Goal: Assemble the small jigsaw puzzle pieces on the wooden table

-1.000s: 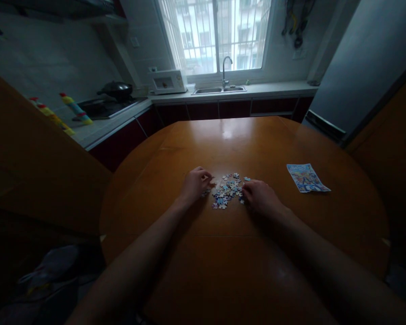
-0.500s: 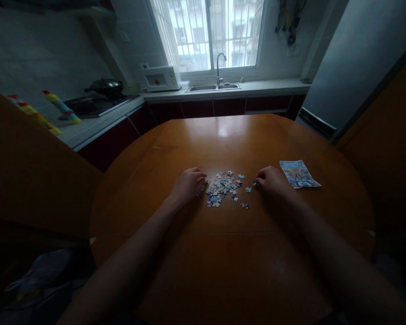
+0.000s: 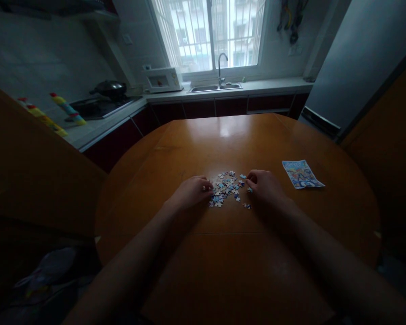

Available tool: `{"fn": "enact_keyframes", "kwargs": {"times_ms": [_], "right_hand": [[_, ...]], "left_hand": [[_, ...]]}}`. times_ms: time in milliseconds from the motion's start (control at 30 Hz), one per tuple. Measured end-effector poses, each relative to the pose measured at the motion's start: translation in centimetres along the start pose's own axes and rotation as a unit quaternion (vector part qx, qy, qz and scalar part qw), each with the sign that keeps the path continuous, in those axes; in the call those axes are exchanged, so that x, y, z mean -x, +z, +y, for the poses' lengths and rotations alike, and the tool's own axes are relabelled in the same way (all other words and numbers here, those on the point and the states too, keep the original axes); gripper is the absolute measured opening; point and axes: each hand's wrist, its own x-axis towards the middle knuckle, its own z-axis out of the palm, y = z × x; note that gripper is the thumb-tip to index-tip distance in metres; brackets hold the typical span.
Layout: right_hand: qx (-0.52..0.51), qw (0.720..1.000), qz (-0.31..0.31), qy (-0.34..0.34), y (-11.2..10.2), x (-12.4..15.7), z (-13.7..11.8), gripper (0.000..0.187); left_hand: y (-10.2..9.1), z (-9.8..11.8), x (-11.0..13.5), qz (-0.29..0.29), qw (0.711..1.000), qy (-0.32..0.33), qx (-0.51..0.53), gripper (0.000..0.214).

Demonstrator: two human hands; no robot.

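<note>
A loose heap of jigsaw puzzle pieces [image 3: 226,186], white, blue and purple, lies in the middle of the wooden table [image 3: 219,257]. At its left edge is my left hand [image 3: 192,192], fingers curled, with a small pale puzzle piece [image 3: 204,188] showing between them. My right hand [image 3: 265,184] rests at the heap's right side, thumb and fingers drawn together; what they hold, if anything, is hidden. Just beside its fingertips sits a light blue piece [image 3: 249,190]. Nearer to me, a few joined or touching pieces [image 3: 246,206] lie apart from the heap.
A creased picture sheet [image 3: 302,174] with a blue print lies right of my right hand. Beyond the table are a counter with a sink [image 3: 214,87], a white microwave [image 3: 163,80] and a dark pan [image 3: 110,89] on the stove. A fridge [image 3: 355,63] stands at the right.
My right hand has moved left, closer to the heap, and the piece seen at its fingertips is now hidden. My left hand has shifted slightly right and toward me, against the heap's edge.
</note>
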Motion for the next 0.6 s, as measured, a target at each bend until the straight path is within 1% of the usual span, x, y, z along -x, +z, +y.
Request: {"fn": "enact_keyframes", "kwargs": {"times_ms": [133, 200, 267, 367, 433, 467, 500, 533, 600], "right_hand": [[-0.012, 0.999, -0.006, -0.03, 0.7, 0.8, -1.2, 0.016], [-0.019, 0.999, -0.003, -0.031, 0.7, 0.9, -1.3, 0.016], [-0.029, 0.999, -0.003, -0.028, 0.6, 0.8, -1.3, 0.015], [-0.045, 0.999, -0.009, -0.029, 0.3, 0.6, -1.1, 0.016], [-0.053, 0.998, -0.015, -0.033, 0.3, 0.6, -1.1, 0.016], [-0.057, 0.998, -0.015, -0.036, 0.3, 0.6, -1.1, 0.015], [-0.063, 0.997, -0.016, -0.041, 0.4, 0.6, -1.0, 0.015], [-0.069, 0.996, -0.016, -0.047, 0.4, 0.6, -1.0, 0.016], [-0.081, 0.995, -0.018, -0.061, 0.6, 0.6, -1.0, 0.016]], "left_hand": [[-0.4, -0.6, 0.0, -0.017, 1.0, 0.008, 0.009, 0.02], [-0.9, -0.9, 0.1, -0.018, 1.0, 0.01, 0.02, 0.024], [-1.4, -1.1, 0.3, -0.029, 0.998, -0.001, 0.054, 0.023], [-1.9, -1.2, 0.7, -0.08, 0.991, -0.021, 0.108, 0.017], [-2.0, -1.1, 0.8, -0.107, 0.988, -0.019, 0.11, 0.013], [-2.0, -0.9, 0.8, -0.108, 0.989, -0.012, 0.101, 0.011], [-1.8, -0.7, 0.7, -0.099, 0.991, -0.007, 0.089, 0.01], [-1.6, -0.5, 0.6, -0.078, 0.994, -0.005, 0.074, 0.009], [-1.1, -0.1, 0.4, -0.017, 0.999, -0.007, 0.045, 0.01]]}}
